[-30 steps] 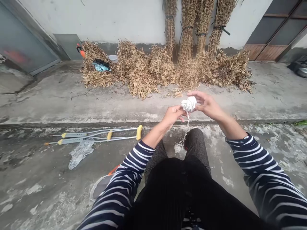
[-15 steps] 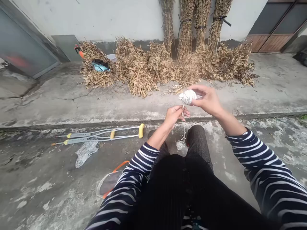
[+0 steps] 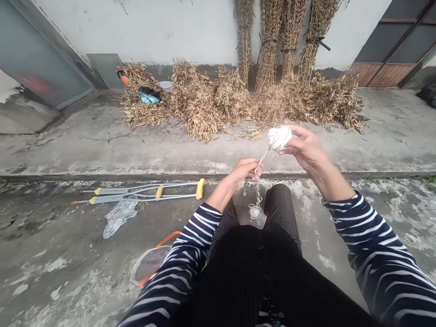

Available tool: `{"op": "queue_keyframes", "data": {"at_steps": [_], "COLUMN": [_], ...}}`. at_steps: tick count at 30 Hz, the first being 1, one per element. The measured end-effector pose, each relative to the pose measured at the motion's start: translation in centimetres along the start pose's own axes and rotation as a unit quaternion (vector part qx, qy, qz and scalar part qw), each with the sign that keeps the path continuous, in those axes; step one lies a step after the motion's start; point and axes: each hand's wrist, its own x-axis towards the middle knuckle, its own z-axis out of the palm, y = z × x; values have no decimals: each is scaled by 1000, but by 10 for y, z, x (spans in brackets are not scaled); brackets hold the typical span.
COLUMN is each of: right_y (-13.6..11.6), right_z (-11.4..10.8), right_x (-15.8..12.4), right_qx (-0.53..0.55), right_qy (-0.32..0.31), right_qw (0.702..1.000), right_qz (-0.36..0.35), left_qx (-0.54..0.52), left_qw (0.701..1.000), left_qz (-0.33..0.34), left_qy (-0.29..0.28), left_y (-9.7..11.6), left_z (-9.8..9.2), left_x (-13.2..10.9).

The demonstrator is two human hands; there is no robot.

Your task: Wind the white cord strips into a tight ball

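Note:
A wound ball of white cord [image 3: 279, 138] is held up by my right hand [image 3: 306, 147], its fingers and thumb closed on the ball's right side. From the ball a short taut length of cord [image 3: 263, 157] slants down to my left hand [image 3: 245, 170], which pinches it lower and to the left. Below my left hand the cord hangs down between my knees to a loose white heap of cord [image 3: 254, 210] on the ground.
Crutches [image 3: 146, 193] and a clear plastic bag [image 3: 119, 217] lie at the left, near an orange-trimmed mesh item [image 3: 150, 263]. A concrete step edge [image 3: 102, 176] runs across ahead. Dried plant bundles [image 3: 204, 104] line the wall beyond.
My right hand and the ball have moved right, and the ball has turned. The cord between my hands is longer and slants now. My left hand is slightly lower.

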Motion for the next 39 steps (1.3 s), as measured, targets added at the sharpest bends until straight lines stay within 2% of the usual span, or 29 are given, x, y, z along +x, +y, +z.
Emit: {"op": "queue_keyframes", "data": {"at_steps": [4, 8, 11, 15, 20, 24, 27, 29, 31, 33, 35, 39], "right_y": [-8, -16, -22, -32, -41, -44, -46, -47, -44, -40, -36, -26], "right_z": [5, 11, 11, 5, 1, 4, 4, 2, -1, -4, -7, -11], "right_x": [-8, -13, -12, -9, -11, -13, -11, -7, -2, 4, 9, 20], "right_qx": [-16, -31, -26, -20, 2, 15, 28, 29, 24, 20, 19, 35], "right_qy": [-32, -60, -58, -32, -28, -37, -29, -20, -8, 10, 29, 82], "right_qw": [999, 998, 998, 999, 1000, 999, 999, 999, 999, 999, 999, 996], "right_qz": [1, -2, 0, 8, 9, 25, 28, 26, 26, 26, 18, 12], "left_qx": [113, 128, 74, -12, -39, -56, -31, 57, 171, 240, 229, 105], "left_qw": [986, 980, 990, 999, 997, 994, 993, 989, 979, 968, 973, 987], "left_qz": [-52, -57, -39, 3, 49, 65, 79, 87, 77, 59, 38, 2], "left_qy": [-110, -138, -113, -32, 40, 61, 88, 107, 85, 32, -15, -118], "left_y": [9, 13, 14, 15, 14, 15, 16, 17, 18, 18, 16, 12], "left_z": [-9, -7, -3, -6, -14, -13, -9, -6, -2, 4, 11, 23], "left_x": [10, 23, 27, 29, 33, 36, 37, 36, 34, 32, 27, 4]}}
